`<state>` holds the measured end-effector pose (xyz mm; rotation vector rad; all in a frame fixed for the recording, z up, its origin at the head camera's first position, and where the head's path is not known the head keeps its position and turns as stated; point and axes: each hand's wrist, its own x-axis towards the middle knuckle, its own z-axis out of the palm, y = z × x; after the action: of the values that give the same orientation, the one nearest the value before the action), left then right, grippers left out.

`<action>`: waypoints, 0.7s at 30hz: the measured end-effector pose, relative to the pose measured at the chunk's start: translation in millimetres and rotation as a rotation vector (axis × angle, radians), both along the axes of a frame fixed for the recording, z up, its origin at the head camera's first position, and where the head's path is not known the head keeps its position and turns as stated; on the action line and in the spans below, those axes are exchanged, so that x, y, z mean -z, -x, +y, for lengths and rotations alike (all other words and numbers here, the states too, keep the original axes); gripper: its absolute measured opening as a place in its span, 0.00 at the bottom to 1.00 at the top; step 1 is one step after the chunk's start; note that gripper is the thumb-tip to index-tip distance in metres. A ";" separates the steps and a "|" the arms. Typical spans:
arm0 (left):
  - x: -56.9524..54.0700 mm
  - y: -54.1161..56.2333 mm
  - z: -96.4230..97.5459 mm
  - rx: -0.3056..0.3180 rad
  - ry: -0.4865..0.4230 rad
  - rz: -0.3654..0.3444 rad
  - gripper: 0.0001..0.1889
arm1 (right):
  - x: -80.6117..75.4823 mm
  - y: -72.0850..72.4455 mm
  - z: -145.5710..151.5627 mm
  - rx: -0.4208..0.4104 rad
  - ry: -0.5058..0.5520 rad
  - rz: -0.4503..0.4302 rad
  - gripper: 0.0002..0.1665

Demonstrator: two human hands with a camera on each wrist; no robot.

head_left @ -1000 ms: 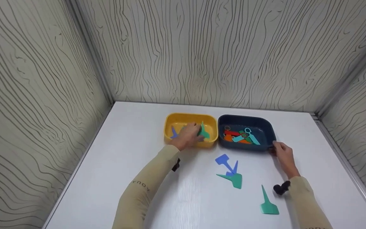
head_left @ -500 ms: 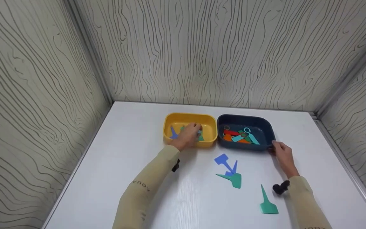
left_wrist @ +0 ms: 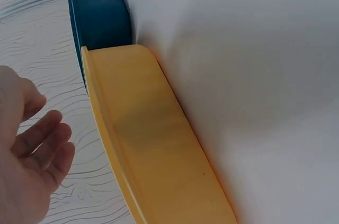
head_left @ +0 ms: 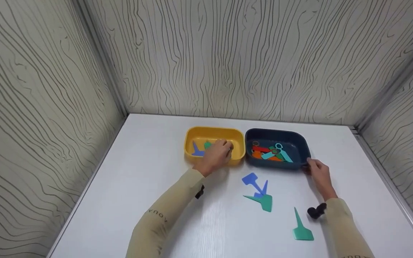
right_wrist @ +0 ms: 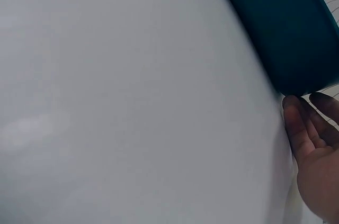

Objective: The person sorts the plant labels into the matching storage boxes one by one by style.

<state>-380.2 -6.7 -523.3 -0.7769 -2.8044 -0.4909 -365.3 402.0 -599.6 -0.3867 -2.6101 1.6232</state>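
My left hand (head_left: 218, 154) is over the yellow bin (head_left: 215, 129), with its fingers loosely bent. In the left wrist view nothing shows between the fingers of the left hand (left_wrist: 39, 150). A blue T-shaped plant label (head_left: 197, 152) and part of a green piece (head_left: 207, 144) lie in the bin; the hand hides the rest. My right hand (head_left: 321, 177) touches the near right corner of the dark blue bin (head_left: 274, 166). Seen from the right wrist, the fingertips of the right hand (right_wrist: 318, 155) rest against the outside of the bin (right_wrist: 280, 28).
The dark blue bin holds several red, orange, green and light blue (head_left: 286, 156) pieces, some with rings. In front lie two blue plant labels (head_left: 250, 178), partly overlapped by a green label (head_left: 266, 203). Another green label (head_left: 303, 233) lies nearer, left of the right forearm.
My left hand has shifted slightly right within the yellow bin, covering the green label that stood beside its fingers. The right hand stays at the dark blue bin's corner.
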 end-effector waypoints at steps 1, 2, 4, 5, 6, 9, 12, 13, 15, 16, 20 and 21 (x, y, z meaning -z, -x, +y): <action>0.2 -1.5 0.6 0.007 -0.002 0.024 0.11 | 0.2 0.1 -0.2 0.003 0.002 0.001 0.40; 0.4 -3.2 1.1 0.014 -0.006 0.041 0.10 | 0.3 0.2 -0.3 0.006 0.003 0.003 0.40; 1.0 -7.0 2.7 0.028 -0.014 0.057 0.10 | 0.8 0.2 -0.2 0.011 0.002 0.005 0.39; 1.4 -8.8 3.7 0.036 -0.019 0.061 0.10 | 1.0 0.1 -0.1 0.012 -0.003 0.005 0.39; 2.2 -10.4 4.9 0.046 -0.022 0.072 0.09 | 1.2 -0.4 -0.1 0.010 -0.001 0.009 0.39; 4.7 -14.4 9.4 0.076 -0.029 0.108 0.09 | 0.6 -1.2 -0.3 0.003 0.003 0.013 0.39; 6.9 -18.4 14.5 0.103 -0.016 0.107 0.09 | 0.0 -1.6 -1.7 -0.002 0.030 0.020 0.39; 7.4 -20.0 16.2 0.111 -0.009 0.094 0.09 | -0.1 -1.4 -2.0 -0.001 0.031 0.019 0.39; 8.3 -23.0 19.8 0.126 0.004 0.057 0.11 | 0.0 -1.0 -2.0 -0.001 0.036 0.016 0.39; 8.7 -24.3 21.7 0.132 0.006 0.045 0.12 | 0.0 -1.0 -1.9 0.000 0.034 0.016 0.39; 10.5 -28.1 27.8 0.138 -0.011 0.019 0.12 | 0.0 -0.8 -1.1 -0.002 0.025 0.008 0.40; 10.8 -29.2 29.1 0.134 -0.016 0.010 0.11 | -0.2 -0.9 -0.9 -0.004 0.021 0.005 0.40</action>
<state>-351.0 22.4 -534.0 -0.9653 -2.7480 -0.5283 -364.3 401.1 -599.4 -0.3779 -2.5934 1.6519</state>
